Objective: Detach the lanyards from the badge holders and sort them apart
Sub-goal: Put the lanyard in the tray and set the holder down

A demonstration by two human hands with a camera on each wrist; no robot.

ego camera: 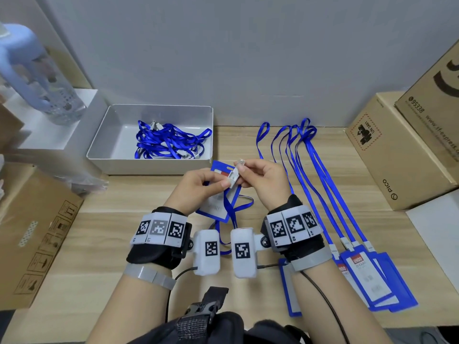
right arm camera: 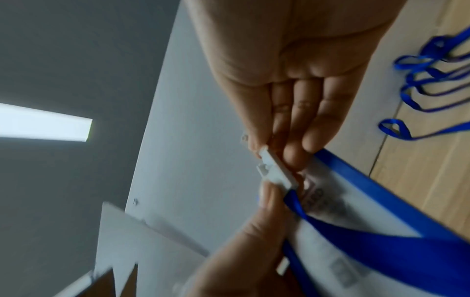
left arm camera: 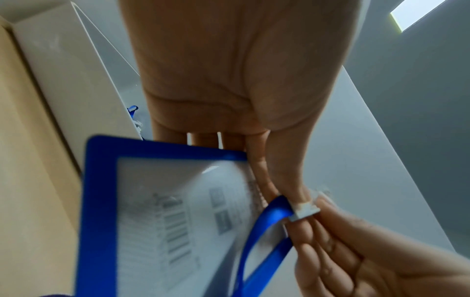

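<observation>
Hands meet above the table: left hand (ego camera: 198, 182) pinches blue badge holder (ego camera: 218, 204) and white clip (ego camera: 233, 179), right hand (ego camera: 263, 179) pinches the clip's strap end.

Both forearms reach in from the lower edge of the head view and converge at frame centre, raised above the surface. Each wrist wears a black strap with a band of square markers and a white camera pod on its inner side, a grey band further down the forearm.

Left hand (ego camera: 198, 186): back of hand toward the camera, thumb and forefinger pinched together at its right edge; in the left wrist view the other fingers (left arm camera: 203, 138) extend forward behind what it holds.

Right hand (ego camera: 260, 180): just right of the left, fingertips nearly meeting it, thumb and fingers (right arm camera: 300, 128) closed in a pinch.
</observation>
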